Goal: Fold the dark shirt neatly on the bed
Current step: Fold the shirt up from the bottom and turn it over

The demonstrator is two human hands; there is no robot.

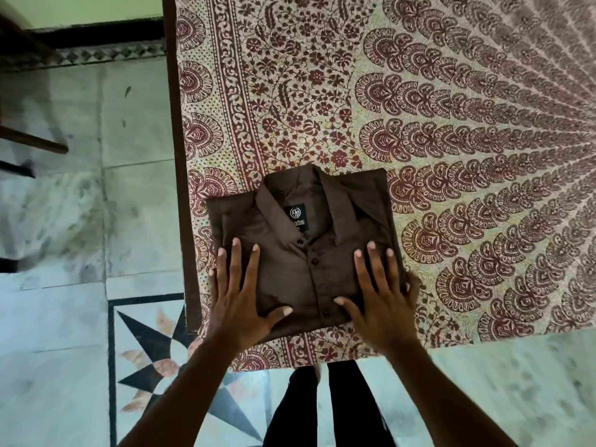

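The dark brown shirt [300, 253] lies folded into a compact rectangle near the front left corner of the bed [451, 124], collar away from me, label and button placket facing up. My left hand [240, 298] rests flat on the shirt's left half, fingers spread. On the right half, my right hand [379, 298] lies flat too, with its outer fingers over the shirt's right edge. Neither hand grips cloth.
The bed carries a cream sheet with a maroon floral and paisley print. Its dark wooden edge [179, 156] runs along the left. Marble floor with a black star inlay [145, 366] lies left and below. Dark furniture legs [32, 143] stand far left. My dark trouser legs [322, 408] show below.
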